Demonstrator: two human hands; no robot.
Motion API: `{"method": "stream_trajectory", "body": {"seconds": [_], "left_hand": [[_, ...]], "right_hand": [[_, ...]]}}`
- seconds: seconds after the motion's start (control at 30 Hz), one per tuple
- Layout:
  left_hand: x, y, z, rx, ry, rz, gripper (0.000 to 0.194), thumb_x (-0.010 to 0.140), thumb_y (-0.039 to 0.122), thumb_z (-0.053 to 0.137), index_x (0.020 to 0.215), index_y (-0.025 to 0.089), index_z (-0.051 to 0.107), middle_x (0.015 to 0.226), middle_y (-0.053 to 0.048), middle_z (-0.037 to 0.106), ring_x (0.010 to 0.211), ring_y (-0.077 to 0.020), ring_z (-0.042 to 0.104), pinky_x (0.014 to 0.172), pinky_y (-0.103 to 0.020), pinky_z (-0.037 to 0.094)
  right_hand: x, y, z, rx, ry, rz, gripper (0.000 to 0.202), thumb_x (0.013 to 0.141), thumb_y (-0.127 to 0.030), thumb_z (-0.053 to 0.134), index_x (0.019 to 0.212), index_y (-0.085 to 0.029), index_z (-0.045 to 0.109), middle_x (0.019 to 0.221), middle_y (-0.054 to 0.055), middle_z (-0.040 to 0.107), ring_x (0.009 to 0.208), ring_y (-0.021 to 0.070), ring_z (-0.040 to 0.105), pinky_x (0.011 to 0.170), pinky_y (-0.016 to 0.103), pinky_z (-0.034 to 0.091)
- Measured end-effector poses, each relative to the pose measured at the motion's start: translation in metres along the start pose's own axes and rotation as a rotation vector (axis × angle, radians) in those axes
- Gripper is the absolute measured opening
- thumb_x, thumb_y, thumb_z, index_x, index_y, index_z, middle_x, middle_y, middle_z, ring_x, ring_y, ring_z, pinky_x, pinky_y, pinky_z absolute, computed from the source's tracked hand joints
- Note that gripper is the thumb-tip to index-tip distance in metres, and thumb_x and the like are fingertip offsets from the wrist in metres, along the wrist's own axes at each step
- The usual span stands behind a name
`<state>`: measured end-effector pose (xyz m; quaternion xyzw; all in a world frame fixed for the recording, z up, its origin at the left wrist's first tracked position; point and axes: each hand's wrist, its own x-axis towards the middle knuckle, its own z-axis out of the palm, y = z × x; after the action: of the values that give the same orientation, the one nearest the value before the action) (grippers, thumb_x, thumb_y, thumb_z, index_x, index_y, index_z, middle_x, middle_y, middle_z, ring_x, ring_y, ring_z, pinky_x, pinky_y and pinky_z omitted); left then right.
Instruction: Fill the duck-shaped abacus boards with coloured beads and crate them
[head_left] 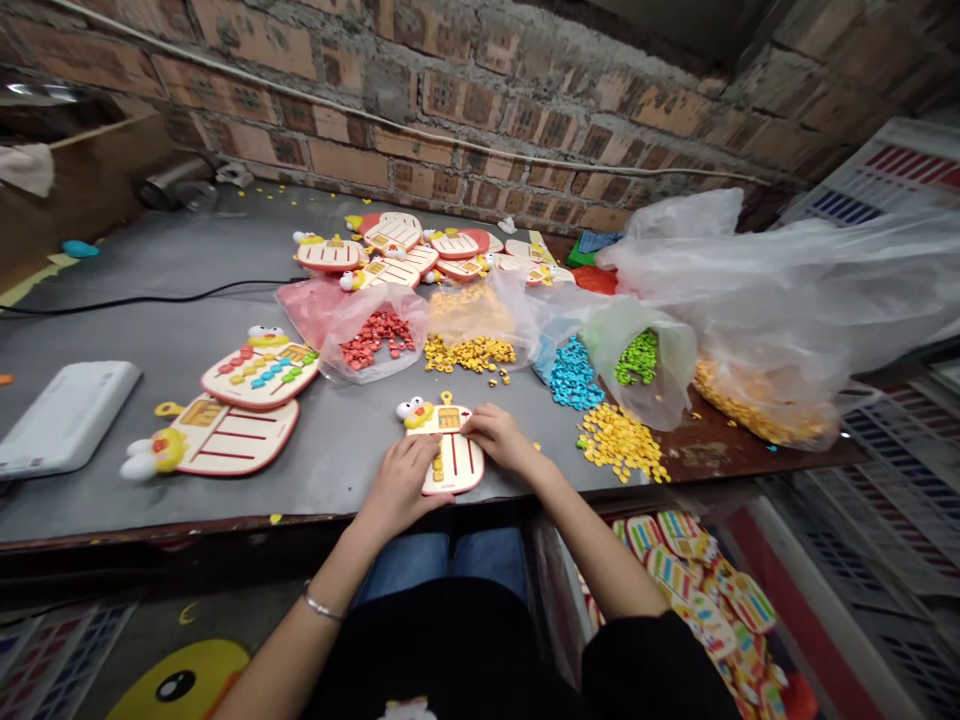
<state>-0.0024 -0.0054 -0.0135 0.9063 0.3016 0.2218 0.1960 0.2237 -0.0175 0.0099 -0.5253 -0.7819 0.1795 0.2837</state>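
Note:
In the head view a cream toy board with red slots and a duck-like head lies at the table's front edge. A few yellow beads sit in its left slot. My left hand grips the board's left side, thumb at the lower edge and fingers over the face. My right hand rests at the upper right of the board, fingertips pinched together by the slots; whatever is between them is hidden. To the right lies a loose pile of yellow beads.
Bags of red beads, yellow beads, blue beads and green beads lie behind. Several boards are heaped at the back. Two boards overlap at left near a white device. A bin of finished-looking boards stands below right.

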Motion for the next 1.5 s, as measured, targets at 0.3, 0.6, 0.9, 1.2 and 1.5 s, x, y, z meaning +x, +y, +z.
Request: {"method": "stream_trajectory", "body": {"seconds": [0.3, 0.6, 0.9, 1.2, 1.5], "left_hand": [[-0.001, -0.001, 0.001, 0.006, 0.011, 0.005, 0.057, 0.073, 0.04, 0.074, 0.121, 0.02, 0.049, 0.13, -0.012, 0.056, 0.12, -0.0304, 0.05, 0.094, -0.043, 0.042], [-0.002, -0.002, 0.0, 0.084, 0.016, 0.073, 0.051, 0.077, 0.042, 0.069, 0.123, 0.024, 0.056, 0.13, -0.012, 0.054, 0.119, -0.0318, 0.048, 0.094, -0.045, 0.043], [-0.002, 0.003, -0.004, 0.133, -0.002, 0.12, 0.035, 0.08, 0.042, 0.067, 0.112, 0.029, 0.065, 0.132, -0.012, 0.049, 0.12, -0.0325, 0.044, 0.094, -0.047, 0.043], [-0.002, 0.004, -0.003, 0.145, -0.004, 0.129, 0.028, 0.082, 0.039, 0.066, 0.108, 0.029, 0.067, 0.134, -0.012, 0.046, 0.121, -0.0326, 0.042, 0.095, -0.049, 0.041], [-0.002, 0.005, -0.003, 0.187, -0.012, 0.135, 0.031, 0.08, 0.041, 0.068, 0.108, 0.029, 0.066, 0.133, -0.013, 0.045, 0.119, -0.0323, 0.042, 0.094, -0.048, 0.041]], "right_hand": [[-0.014, -0.017, -0.013, 0.343, -0.188, -0.085, 0.008, 0.086, -0.025, 0.064, 0.081, -0.02, 0.068, 0.081, 0.002, 0.067, 0.082, 0.0169, 0.061, 0.081, 0.031, 0.047], [-0.048, 0.095, -0.087, -0.354, 0.492, 0.478, 0.017, 0.081, -0.015, 0.053, 0.09, -0.018, 0.067, 0.095, 0.011, 0.063, 0.093, 0.0264, 0.057, 0.086, 0.041, 0.045], [-0.055, 0.127, -0.092, -0.469, 0.36, 0.57, 0.004, 0.075, -0.022, 0.06, 0.074, -0.019, 0.058, 0.078, 0.005, 0.055, 0.076, 0.0213, 0.051, 0.073, 0.032, 0.042], [-0.033, 0.046, -0.06, 0.025, 0.507, 0.317, 0.014, 0.086, -0.032, 0.053, 0.092, -0.021, 0.057, 0.092, 0.006, 0.061, 0.081, 0.0194, 0.058, 0.07, 0.031, 0.049], [0.013, 0.011, 0.006, -0.027, 0.212, 0.054, 0.014, 0.088, -0.017, 0.054, 0.082, -0.02, 0.065, 0.083, 0.005, 0.06, 0.084, 0.0196, 0.055, 0.079, 0.034, 0.047]]}}
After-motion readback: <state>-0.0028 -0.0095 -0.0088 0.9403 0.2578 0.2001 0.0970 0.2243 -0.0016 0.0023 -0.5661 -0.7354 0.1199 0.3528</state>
